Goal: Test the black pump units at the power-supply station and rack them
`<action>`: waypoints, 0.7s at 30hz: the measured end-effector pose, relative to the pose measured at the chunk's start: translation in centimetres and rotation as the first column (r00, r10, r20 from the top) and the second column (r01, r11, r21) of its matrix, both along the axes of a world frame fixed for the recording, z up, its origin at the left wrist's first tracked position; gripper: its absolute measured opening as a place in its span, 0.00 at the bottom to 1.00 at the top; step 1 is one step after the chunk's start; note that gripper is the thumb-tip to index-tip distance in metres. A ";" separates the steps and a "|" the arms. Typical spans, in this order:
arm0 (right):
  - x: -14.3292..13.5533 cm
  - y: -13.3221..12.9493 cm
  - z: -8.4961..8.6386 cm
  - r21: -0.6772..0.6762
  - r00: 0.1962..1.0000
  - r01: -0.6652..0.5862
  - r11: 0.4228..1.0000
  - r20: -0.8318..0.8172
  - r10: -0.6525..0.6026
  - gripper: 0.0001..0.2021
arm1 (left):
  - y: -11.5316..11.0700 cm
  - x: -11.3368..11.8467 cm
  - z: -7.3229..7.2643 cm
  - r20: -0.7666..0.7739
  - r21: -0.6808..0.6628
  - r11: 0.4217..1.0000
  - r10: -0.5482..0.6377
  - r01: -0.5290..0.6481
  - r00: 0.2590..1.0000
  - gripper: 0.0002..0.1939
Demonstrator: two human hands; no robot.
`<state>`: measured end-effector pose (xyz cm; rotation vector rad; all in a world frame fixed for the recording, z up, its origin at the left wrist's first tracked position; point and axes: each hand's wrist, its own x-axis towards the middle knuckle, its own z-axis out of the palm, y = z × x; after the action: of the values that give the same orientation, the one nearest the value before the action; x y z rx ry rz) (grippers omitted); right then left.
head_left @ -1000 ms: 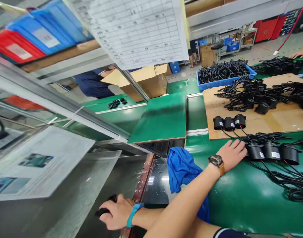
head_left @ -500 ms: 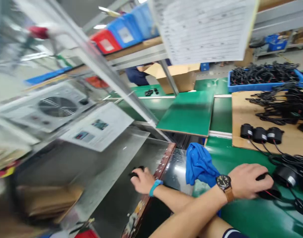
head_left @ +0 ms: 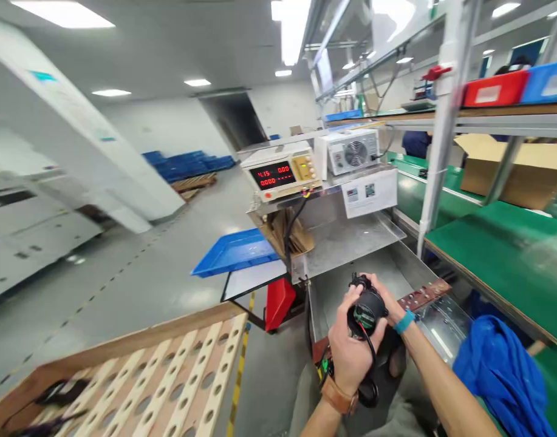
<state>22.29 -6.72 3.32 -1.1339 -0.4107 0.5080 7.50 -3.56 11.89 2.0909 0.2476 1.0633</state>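
Note:
My left hand (head_left: 351,346), with a brown watch strap at the wrist, is closed around a black cylindrical device (head_left: 368,311). A green circuit board shows in the device's end, and a red wire and a black cable (head_left: 369,391) come out of it. My right hand (head_left: 387,297), wearing a blue wristband, grips the same device from its far right side. At the top, between the hands, is a small black knobbed part (head_left: 360,280); I cannot tell whether it is joined to the device. Both hands are above the front of a metal tank (head_left: 342,285).
A power supply (head_left: 278,173) with red digits stands beside a white fan unit (head_left: 348,152) on the shelf behind. Blue cloth (head_left: 499,370) lies at right by the green bench (head_left: 501,261). At lower left is a wooden rack with holes (head_left: 169,382); a blue tray (head_left: 237,249) sits beyond.
The view has swung left. My hands, crossed and apart before, now meet on one black device: the left came from the bench at right, the right from over the metal tank.

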 end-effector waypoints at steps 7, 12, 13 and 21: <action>-4.2 1.7 3.9 0.048 0.961 -0.260 0.964 -0.083 0.263 0.27 | 7.0 0.7 -4.2 -0.054 0.081 0.979 0.193 -0.188 0.980 0.29; -5.2 2.5 4.6 -0.016 0.957 -0.289 0.957 0.026 0.290 0.27 | 7.8 0.5 -5.2 -0.060 0.021 0.971 0.238 -0.237 0.969 0.30; -5.3 2.7 4.7 -0.041 0.957 -0.287 0.957 0.030 0.288 0.29 | 7.9 0.5 -5.3 -0.063 -0.002 0.970 0.243 -0.244 0.968 0.31; -6.0 4.8 4.3 -0.041 0.972 -0.199 0.979 -0.133 0.192 0.34 | 8.3 0.4 -6.5 -0.078 -0.205 0.965 0.153 -0.166 0.985 0.31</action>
<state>16.26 -1.94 7.60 -1.1117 -0.4007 0.7648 7.91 4.69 5.38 1.9389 0.5444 1.0188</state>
